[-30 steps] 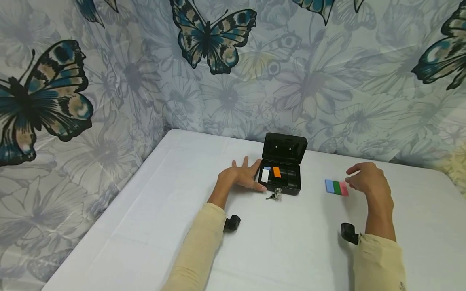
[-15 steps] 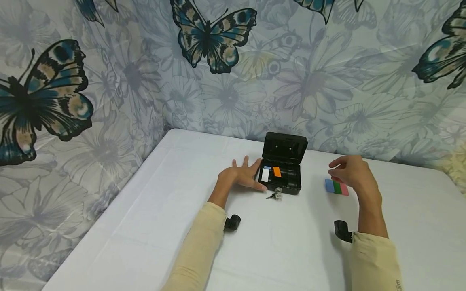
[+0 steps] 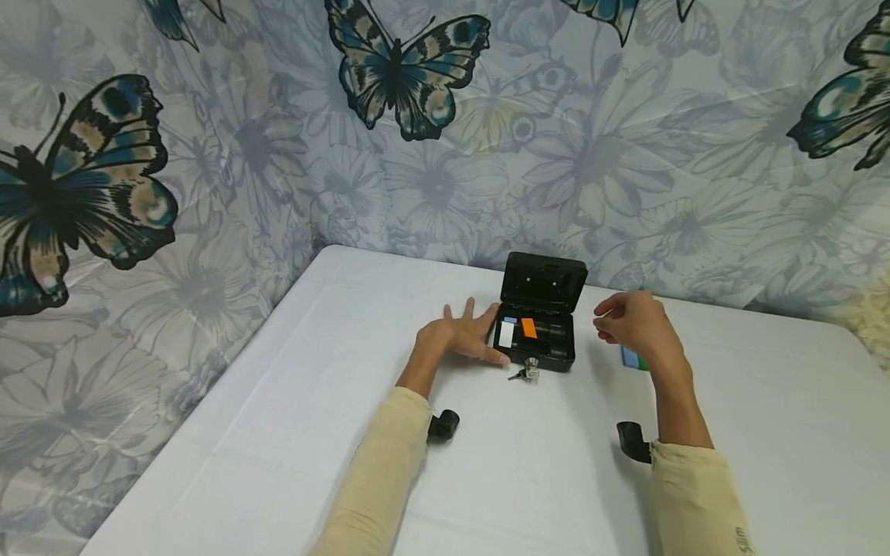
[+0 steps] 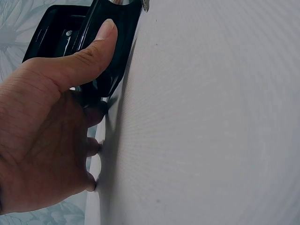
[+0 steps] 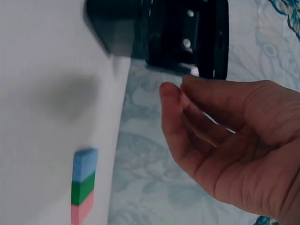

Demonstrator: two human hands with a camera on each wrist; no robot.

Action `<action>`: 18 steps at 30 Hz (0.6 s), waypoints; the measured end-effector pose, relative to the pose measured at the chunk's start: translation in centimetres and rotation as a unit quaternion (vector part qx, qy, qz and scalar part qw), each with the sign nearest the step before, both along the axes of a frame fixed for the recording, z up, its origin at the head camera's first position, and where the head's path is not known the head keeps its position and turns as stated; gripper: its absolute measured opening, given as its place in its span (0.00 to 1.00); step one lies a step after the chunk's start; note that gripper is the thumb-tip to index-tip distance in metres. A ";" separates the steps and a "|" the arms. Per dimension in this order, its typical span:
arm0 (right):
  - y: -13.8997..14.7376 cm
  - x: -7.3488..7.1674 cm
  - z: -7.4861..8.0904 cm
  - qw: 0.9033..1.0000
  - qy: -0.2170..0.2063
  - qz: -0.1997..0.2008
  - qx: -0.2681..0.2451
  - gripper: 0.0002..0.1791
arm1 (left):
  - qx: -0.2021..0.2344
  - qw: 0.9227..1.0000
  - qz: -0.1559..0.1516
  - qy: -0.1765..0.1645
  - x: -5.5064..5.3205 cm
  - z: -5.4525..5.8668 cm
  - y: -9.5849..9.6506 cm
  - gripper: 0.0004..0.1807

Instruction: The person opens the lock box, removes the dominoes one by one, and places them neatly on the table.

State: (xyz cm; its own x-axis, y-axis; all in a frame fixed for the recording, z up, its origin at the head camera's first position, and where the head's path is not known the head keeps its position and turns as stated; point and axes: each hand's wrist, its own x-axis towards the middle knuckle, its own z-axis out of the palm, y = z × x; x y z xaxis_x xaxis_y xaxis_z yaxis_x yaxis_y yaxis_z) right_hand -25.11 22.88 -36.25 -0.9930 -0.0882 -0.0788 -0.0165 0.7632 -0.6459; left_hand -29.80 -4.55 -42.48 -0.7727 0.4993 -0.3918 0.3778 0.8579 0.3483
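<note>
A small black lockbox (image 3: 559, 364) stands at the back of the table with its lid (image 3: 542, 284) raised. Inside it are a white block (image 3: 507, 334) and an orange block (image 3: 529, 328), with a bit of blue behind the white one. My left hand (image 3: 462, 338) rests spread at the box's left side, its thumb (image 4: 96, 54) laid along the front wall. My right hand (image 3: 640, 323) hovers right of the box, fingers bent, thumb and index tips close together; I cannot tell whether something small is between them. Below it lie blue (image 5: 85, 165), green (image 5: 83, 191) and pink (image 5: 82, 209) blocks in a row.
A set of keys (image 3: 520, 375) hangs from the lock at the front of the box, low over the white table (image 3: 528, 479). Behind the table's back edge rises a butterfly-patterned cloth (image 3: 445, 193). Black cameras (image 3: 445, 424) sit on both wrists.
My right hand has moved left from the pink end of the block row toward the box, and now covers part of the row in the head view. My left hand stays where it was.
</note>
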 end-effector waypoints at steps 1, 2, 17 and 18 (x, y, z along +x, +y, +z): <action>-0.4 -0.1 -0.1 1.000 0.008 0.000 -0.006 0.12 | -0.001 1.000 0.000 0.001 0.0 0.0 0.1 0.60; -0.9 -0.2 -0.2 1.000 0.015 0.001 -0.009 0.12 | -0.002 1.000 0.000 0.001 -0.1 0.1 0.1 0.59; -5.9 -0.8 -2.0 0.997 0.059 -0.008 -0.040 0.08 | -0.009 1.000 0.007 0.005 -0.1 -0.1 0.2 0.59; -6.1 -0.9 -2.2 0.997 0.060 -0.006 -0.040 0.09 | -0.007 1.000 0.008 0.005 -0.1 -0.1 0.2 0.60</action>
State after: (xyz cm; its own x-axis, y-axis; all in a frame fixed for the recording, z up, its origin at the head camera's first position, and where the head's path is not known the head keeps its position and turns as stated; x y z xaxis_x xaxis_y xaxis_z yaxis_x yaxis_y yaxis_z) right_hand -25.96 16.79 -38.44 -0.9958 -0.0784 0.0477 -0.0894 0.7103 -0.6982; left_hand -29.91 -4.39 -42.59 -0.7850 0.4806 -0.3908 0.3670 0.8691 0.3317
